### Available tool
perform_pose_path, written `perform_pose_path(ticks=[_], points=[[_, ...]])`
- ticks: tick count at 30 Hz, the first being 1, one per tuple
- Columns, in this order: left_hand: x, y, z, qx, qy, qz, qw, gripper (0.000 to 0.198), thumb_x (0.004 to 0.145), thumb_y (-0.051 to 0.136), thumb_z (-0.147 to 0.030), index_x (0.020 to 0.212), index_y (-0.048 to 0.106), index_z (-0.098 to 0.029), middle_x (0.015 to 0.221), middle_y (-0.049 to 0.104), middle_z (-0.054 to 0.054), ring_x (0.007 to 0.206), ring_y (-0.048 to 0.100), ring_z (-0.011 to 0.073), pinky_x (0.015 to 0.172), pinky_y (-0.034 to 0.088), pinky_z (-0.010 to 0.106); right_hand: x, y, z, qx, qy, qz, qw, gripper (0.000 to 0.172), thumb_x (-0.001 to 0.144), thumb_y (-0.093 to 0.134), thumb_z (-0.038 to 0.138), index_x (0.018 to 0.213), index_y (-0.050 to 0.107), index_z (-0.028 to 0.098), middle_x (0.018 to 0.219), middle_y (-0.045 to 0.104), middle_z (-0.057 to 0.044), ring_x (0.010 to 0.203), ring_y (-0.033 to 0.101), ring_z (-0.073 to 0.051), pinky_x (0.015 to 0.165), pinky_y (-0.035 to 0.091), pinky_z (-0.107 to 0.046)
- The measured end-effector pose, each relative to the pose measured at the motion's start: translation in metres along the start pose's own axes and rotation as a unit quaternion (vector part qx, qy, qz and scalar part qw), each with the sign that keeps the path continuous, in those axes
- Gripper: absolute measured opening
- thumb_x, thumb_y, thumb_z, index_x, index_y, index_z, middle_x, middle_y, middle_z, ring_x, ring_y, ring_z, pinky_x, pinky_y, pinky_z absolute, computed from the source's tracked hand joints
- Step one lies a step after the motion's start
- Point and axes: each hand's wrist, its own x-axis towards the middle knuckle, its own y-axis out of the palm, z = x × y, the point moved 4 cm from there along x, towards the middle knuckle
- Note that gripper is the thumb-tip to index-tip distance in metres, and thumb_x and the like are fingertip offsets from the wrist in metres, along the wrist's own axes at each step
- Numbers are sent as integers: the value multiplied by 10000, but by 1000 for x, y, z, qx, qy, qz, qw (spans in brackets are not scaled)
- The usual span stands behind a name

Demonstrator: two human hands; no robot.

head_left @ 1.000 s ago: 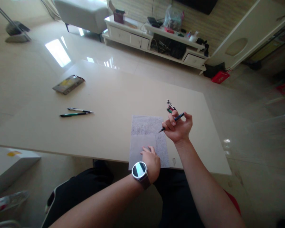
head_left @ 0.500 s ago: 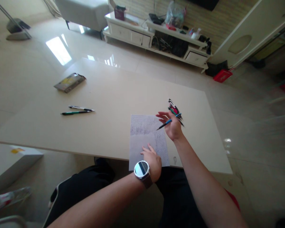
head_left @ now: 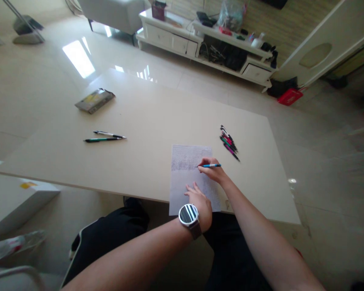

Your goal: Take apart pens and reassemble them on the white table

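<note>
A sheet of paper [head_left: 182, 182] lies at the table's near edge, its upper part and right side covered with dense small marks. My left hand [head_left: 200, 204] rests on its lower part, fingers spread, with a round watch [head_left: 188, 214] at the wrist. Pinched in my right hand [head_left: 212, 171] is a blue pen [head_left: 211, 165], its tip down at the lower border of the marked band. Beyond that hand, to the right, several pens [head_left: 229, 143] lie in a loose bundle on the table.
The pale table [head_left: 148, 117] also bears a green-and-black pen [head_left: 103, 140], a white-and-black pen [head_left: 109, 134] and a grey-and-yellow packet [head_left: 95, 101] on the left. A white cabinet [head_left: 170, 40] stands across the floor. A plastic bottle [head_left: 16, 245] lies at lower left.
My right hand has come down to the paper and turned the pen from a loose hold into a writing grip. My left hand stays on the sheet. The view has shifted slightly.
</note>
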Motion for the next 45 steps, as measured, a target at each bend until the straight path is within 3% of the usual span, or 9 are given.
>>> perform_pose_path(ticks=[6, 19, 23, 27, 29, 33, 37, 42, 45], points=[[-1, -2, 0, -13, -6, 0, 1000, 512, 906, 380, -36, 1408, 484, -18, 1506, 330, 294, 1346, 395, 504, 940, 493, 596, 0, 5, -12, -28, 16, 1, 999, 114, 711, 597, 238, 634, 525, 196, 598, 584, 22, 593, 519, -133, 565, 360, -247], [2, 4, -2, -6, -8, 7, 1000, 527, 911, 356, -52, 1423, 478, -42, 1530, 307, 278, 1356, 379, 510, 903, 510, 578, 2, 6, -7, -47, 14, 16, 999, 110, 698, 586, 229, 610, 525, 204, 579, 562, 19, 602, 510, -145, 584, 372, -265], [0, 0, -2, 35, 9, 27, 999, 530, 924, 326, -61, 1438, 445, -10, 1527, 294, 296, 1340, 396, 516, 877, 518, 555, 8, -5, -6, 38, 22, -68, 997, 198, 779, 573, 345, 643, 540, 204, 652, 591, -7, 656, 554, -159, 652, 443, -283], [-1, -3, -2, 32, 8, 24, 999, 536, 916, 324, -47, 1435, 454, -16, 1520, 325, 282, 1336, 416, 496, 895, 507, 539, 14, -20, -4, 135, 15, -165, 977, 361, 814, 593, 561, 831, 587, 200, 816, 631, -39, 709, 588, -161, 680, 469, -296], [-2, -3, -2, 46, 10, 14, 999, 533, 914, 332, -48, 1428, 468, -13, 1510, 345, 283, 1325, 441, 479, 918, 492, 528, 15, -27, -5, 123, 29, -178, 976, 434, 769, 651, 617, 843, 598, 193, 709, 582, -7, 590, 518, -139, 589, 413, -281], [-1, -1, -2, 82, 20, -16, 996, 516, 932, 336, -83, 1419, 502, -48, 1506, 394, 251, 1302, 486, 433, 939, 474, 486, 13, -37, -9, 77, 64, -148, 984, 526, 822, 565, 660, 610, 596, 180, 488, 347, 45, 477, 342, -114, 515, 274, -281], [3, -2, -3, 69, 76, -47, 994, 534, 945, 306, -93, 1457, 446, -36, 1530, 375, 224, 1317, 471, 387, 954, 467, 442, 10, -49, -19, -48, 107, -177, 977, 522, 821, 556, 603, 492, 542, 199, 439, 382, 20, 481, 398, -138, 531, 268, -291], [7, -2, 4, 41, 117, -59, 991, 549, 961, 340, -159, 1494, 384, -38, 1576, 290, 212, 1371, 401, 369, 996, 444, 458, 5, -71, -41, -200, 168, -235, 936, 337, 823, 595, 546, 829, 650, 214, 749, 663, -49, 676, 564, -198, 601, 338, -284], [5, -3, 9, 20, 146, -76, 986, 558, 963, 387, -211, 1503, 382, -74, 1595, 241, 212, 1408, 355, 355, 1030, 417, 475, -1, -85, -53, -258, 184, -263, 911, 287, 841, 570, 259, 1121, 608, 208, 1047, 682, -102, 901, 609, -229, 726, 400, -313]])
